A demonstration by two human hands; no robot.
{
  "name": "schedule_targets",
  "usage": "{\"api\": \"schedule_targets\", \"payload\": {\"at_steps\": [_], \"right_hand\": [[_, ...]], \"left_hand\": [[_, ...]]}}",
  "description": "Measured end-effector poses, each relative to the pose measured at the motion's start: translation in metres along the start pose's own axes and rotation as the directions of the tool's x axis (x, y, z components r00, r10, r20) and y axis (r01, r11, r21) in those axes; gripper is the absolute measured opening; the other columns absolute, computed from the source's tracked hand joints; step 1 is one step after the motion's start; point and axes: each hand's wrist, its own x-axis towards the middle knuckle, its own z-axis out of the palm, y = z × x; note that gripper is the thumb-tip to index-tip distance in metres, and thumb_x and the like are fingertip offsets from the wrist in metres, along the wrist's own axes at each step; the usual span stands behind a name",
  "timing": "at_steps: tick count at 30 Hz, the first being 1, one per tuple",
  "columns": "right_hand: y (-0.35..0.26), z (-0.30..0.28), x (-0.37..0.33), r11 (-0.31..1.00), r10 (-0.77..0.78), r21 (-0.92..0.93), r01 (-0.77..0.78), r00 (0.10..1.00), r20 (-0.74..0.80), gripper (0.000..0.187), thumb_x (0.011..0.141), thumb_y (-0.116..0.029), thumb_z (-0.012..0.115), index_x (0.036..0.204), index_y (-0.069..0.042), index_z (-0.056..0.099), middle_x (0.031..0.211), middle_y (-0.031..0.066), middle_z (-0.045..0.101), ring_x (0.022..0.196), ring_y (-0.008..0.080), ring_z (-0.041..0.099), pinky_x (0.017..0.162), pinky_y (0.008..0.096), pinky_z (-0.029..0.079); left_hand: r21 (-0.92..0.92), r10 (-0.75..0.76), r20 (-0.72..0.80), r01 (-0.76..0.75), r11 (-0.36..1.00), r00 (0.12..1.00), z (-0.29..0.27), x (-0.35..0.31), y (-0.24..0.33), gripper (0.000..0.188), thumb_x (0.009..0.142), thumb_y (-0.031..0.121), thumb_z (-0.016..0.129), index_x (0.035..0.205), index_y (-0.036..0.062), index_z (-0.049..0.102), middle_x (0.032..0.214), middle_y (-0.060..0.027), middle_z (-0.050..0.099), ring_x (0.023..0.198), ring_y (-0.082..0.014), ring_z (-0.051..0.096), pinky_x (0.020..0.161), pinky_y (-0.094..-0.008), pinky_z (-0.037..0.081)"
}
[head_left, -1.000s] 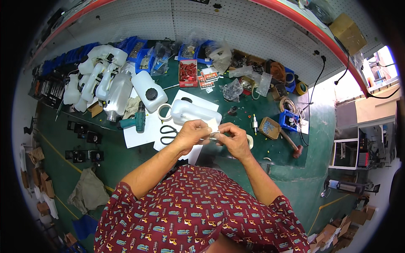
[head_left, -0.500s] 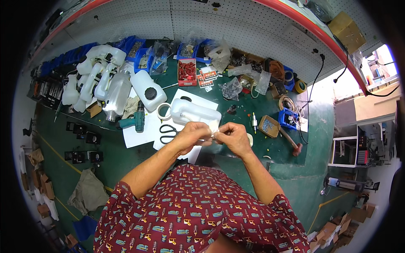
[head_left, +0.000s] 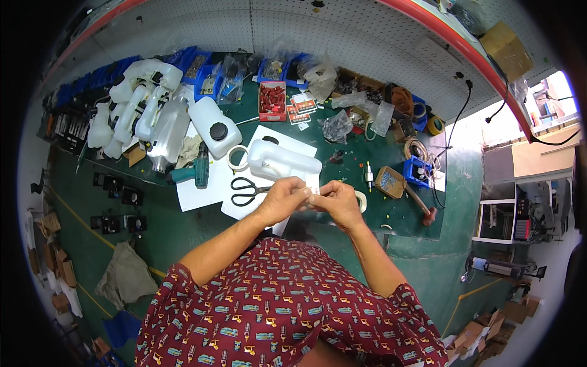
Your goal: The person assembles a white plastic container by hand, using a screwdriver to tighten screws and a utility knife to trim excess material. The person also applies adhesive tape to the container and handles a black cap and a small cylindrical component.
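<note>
My left hand [head_left: 283, 200] and my right hand [head_left: 340, 206] meet in front of my body, both pinching a small white piece [head_left: 315, 190] between fingertips. Fingers cover most of it, so its kind cannot be made out. Just beyond them a translucent white plastic tank [head_left: 287, 161] lies on white paper. Left of my left hand are black-handled scissors [head_left: 243, 194], their blades partly covered by the hand. A white tape roll [head_left: 237, 159] stands against the tank's left end. Beside my right hand a pale roll [head_left: 362, 201] shows in part.
A green drill [head_left: 201, 170] and a black-capped tank [head_left: 208, 121] lie to the left, near several more tanks [head_left: 140, 113]. Farther back is a red box [head_left: 273, 110] of red parts. On the right are a hammer [head_left: 428, 214], a cardboard box [head_left: 389, 183] of small parts and a blue bin [head_left: 417, 173].
My left fingers have rolled over the white piece, and less of it shows above them. The view has shifted slightly, and more of the scissors is visible.
</note>
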Motion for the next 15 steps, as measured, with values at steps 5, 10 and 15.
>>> {"api": "schedule_targets", "payload": {"at_steps": [5, 10, 15], "right_hand": [[0.0, 0.005, -0.016, 0.952, 0.085, 0.283, -0.112, 0.991, 0.105, 0.031, 0.091, 0.0, 0.079, 0.117, 0.007, 0.062, 0.116, 0.0222, 0.073, 0.104, 0.0279, 0.076, 0.084, 0.0369, 0.068], [0.018, 0.002, -0.02, 0.858, 0.112, 0.488, -0.159, 0.986, 0.123, 0.04, 0.094, -0.003, 0.077, 0.125, 0.004, 0.054, 0.128, 0.0252, 0.069, 0.116, 0.0318, 0.073, 0.087, 0.0428, 0.069], [0.035, -0.011, -0.003, 0.906, 0.276, 0.329, -0.267, 0.961, 0.02, 0.051, 0.095, -0.008, 0.078, 0.132, -0.001, 0.044, 0.122, 0.0206, 0.071, 0.109, 0.0283, 0.075, 0.081, 0.0433, 0.069]], "left_hand": [[0.376, 0.232, -0.154, -0.16, 0.913, 0.961, 0.0, -0.001, -0.018, 0.021, 0.103, 0.019, 0.065, 0.101, -0.0017, 0.065, 0.079, -0.0103, 0.068, 0.074, -0.0176, 0.066, 0.068, -0.0346, 0.053], [0.383, 0.21, -0.218, -0.114, 0.917, 0.953, 0.004, -0.007, -0.031, 0.019, 0.106, 0.018, 0.062, 0.105, -0.001, 0.063, 0.087, -0.009, 0.068, 0.079, -0.015, 0.066, 0.07, -0.0315, 0.057], [-0.001, -0.151, -0.11, 0.152, 0.988, 0.982, -0.01, -0.006, -0.053, 0.018, 0.108, 0.021, 0.064, 0.104, 0.0028, 0.064, 0.088, -0.0009, 0.065, 0.078, -0.0093, 0.063, 0.068, -0.0262, 0.057]]}}
